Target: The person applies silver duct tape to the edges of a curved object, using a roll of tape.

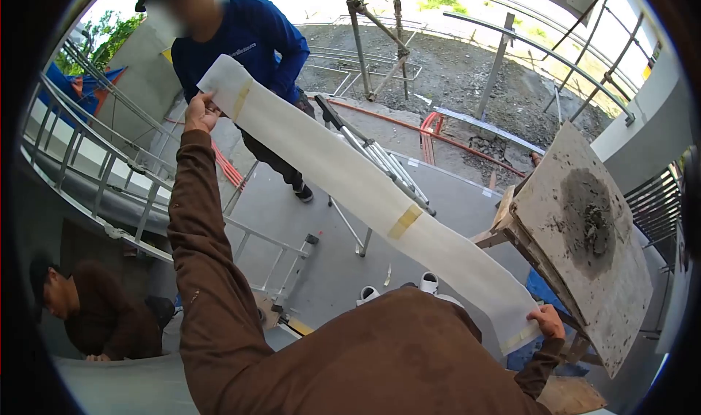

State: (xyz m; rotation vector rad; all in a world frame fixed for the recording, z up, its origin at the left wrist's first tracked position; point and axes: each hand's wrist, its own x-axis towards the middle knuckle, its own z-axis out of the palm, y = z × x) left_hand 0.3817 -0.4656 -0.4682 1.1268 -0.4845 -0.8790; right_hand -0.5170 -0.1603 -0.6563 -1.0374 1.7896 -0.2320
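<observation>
A long white strip point(321, 148), like paper or thin sheet, stretches diagonally between my hands. Yellowish tape bands point(405, 221) cross it near each end and at the middle. My left hand point(202, 113) is raised at the upper left, its fingers closed on the strip's upper end. Lower right, my right hand point(548, 321) pinches the other end at its edge. The strip hangs in the air, slightly bowed, and hides part of the floor and of a folded metal stand point(380, 159) behind it.
A person in a blue shirt point(248, 39) stands by the strip's upper end; another in brown point(109, 309) is at lower left. Ladders point(106, 177) stand left. A mortar-smeared board point(584, 240) on a wooden support stands right. Scaffold poles point(355, 35) and red pipes point(427, 141) lie beyond.
</observation>
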